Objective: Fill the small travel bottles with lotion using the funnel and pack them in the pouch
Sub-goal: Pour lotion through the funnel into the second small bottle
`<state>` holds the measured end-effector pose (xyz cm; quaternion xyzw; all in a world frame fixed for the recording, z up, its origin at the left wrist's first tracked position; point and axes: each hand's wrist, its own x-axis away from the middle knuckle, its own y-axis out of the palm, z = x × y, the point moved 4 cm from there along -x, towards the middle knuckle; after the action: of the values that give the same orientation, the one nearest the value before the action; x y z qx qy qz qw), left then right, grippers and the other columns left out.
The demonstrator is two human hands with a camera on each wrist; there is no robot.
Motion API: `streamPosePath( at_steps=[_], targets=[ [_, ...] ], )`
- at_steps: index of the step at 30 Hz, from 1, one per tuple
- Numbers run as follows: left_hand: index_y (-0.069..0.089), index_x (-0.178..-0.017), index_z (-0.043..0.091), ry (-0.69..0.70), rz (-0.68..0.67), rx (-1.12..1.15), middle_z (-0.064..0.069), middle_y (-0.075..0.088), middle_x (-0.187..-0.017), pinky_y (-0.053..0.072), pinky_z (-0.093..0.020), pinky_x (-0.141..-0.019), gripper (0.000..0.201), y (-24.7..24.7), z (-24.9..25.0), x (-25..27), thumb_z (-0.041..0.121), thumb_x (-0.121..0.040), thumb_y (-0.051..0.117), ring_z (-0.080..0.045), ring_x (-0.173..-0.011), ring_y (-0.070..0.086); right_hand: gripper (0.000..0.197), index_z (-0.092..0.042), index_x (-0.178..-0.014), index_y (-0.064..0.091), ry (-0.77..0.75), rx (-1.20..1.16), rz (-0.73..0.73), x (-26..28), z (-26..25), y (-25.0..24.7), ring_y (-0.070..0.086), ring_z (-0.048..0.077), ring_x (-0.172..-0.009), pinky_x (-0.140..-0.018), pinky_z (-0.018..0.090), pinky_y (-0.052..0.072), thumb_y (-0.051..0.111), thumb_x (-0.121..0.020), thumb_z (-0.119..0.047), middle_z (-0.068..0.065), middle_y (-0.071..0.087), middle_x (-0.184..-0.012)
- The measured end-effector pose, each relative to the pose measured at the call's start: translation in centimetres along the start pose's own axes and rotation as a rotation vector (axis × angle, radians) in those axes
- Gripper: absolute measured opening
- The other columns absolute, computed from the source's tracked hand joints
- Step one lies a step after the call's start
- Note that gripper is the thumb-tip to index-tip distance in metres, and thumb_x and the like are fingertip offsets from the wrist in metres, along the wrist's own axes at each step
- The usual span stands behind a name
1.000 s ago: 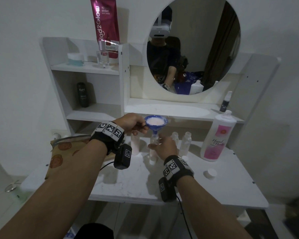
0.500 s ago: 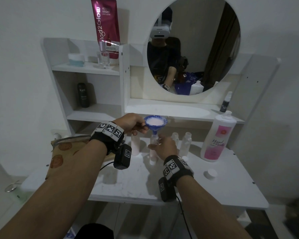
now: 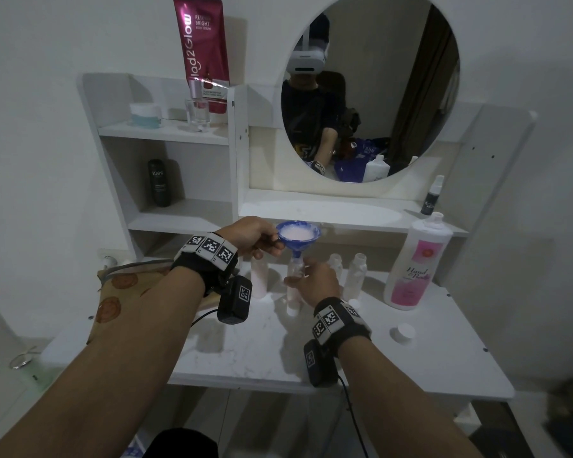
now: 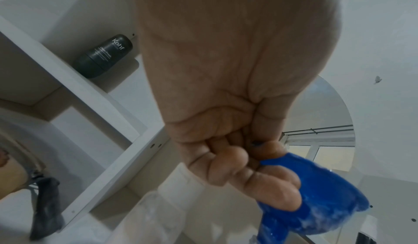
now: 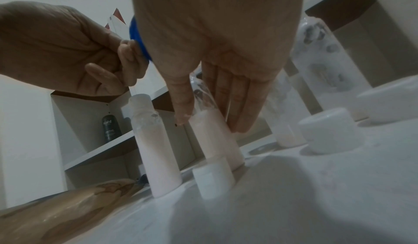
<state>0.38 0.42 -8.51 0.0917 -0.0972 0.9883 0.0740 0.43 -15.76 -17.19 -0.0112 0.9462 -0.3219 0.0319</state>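
Left of the mirror (image 3: 394,77) I read "Glad2Glow" on the tube (image 3: 201,54) and "Kahf" on the dark bottle (image 3: 159,183); below-right of it, "Hand & Body" on the lotion bottle (image 3: 417,262).

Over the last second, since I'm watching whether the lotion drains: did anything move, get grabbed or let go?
Nothing visibly changed. The left hand still holds the blue funnel, lotion in it, over the travel bottle, which the right hand still pinches on the table.

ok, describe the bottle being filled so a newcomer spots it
On the desk under the round mirror, find the blue funnel. The bottle sits under it, held by the right hand. Only it carries the funnel and is half full.
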Motion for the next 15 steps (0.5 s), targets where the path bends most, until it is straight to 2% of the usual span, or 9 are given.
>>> streamPosePath(
  at_steps=[6,12,15],
  targets=[
    [0.055,-0.073,0.009,0.002,-0.004,-0.013,-0.006,0.067,-0.071,0.034,-0.020,-0.043,0.024,0.11,0.09,0.01,0.002,-0.091,0.042,-0.013,-0.057,0.065,0.041,-0.016,-0.117,0.064,0.005,-0.007,0.000,0.08,0.04,-0.08,0.065,0.022,-0.097,-0.081,0.029,0.047,0.079,-0.080,-0.025,0.004,0.071,-0.104],
    [0.055,-0.072,0.009,0.005,-0.006,-0.033,-0.005,0.067,-0.070,0.034,-0.020,-0.044,0.024,0.10,0.12,-0.05,0.002,-0.091,0.041,-0.012,-0.056,0.065,0.038,-0.016,-0.113,0.065,-0.002,-0.007,0.003,0.01,0.08,-0.05,0.065,0.022,-0.095,-0.080,0.028,0.047,0.080,-0.079,-0.025,0.001,0.069,-0.097],
    [0.055,-0.071,0.009,0.005,-0.003,-0.036,-0.005,0.067,-0.070,0.033,-0.021,-0.044,0.025,0.07,0.05,-0.12,0.003,-0.091,0.041,-0.013,-0.057,0.065,0.038,-0.016,-0.112,0.065,-0.010,0.015,0.011,-0.04,0.06,-0.08,0.065,0.023,-0.093,-0.076,0.027,0.045,0.080,-0.078,-0.026,0.004,0.069,-0.098]
  ],
)
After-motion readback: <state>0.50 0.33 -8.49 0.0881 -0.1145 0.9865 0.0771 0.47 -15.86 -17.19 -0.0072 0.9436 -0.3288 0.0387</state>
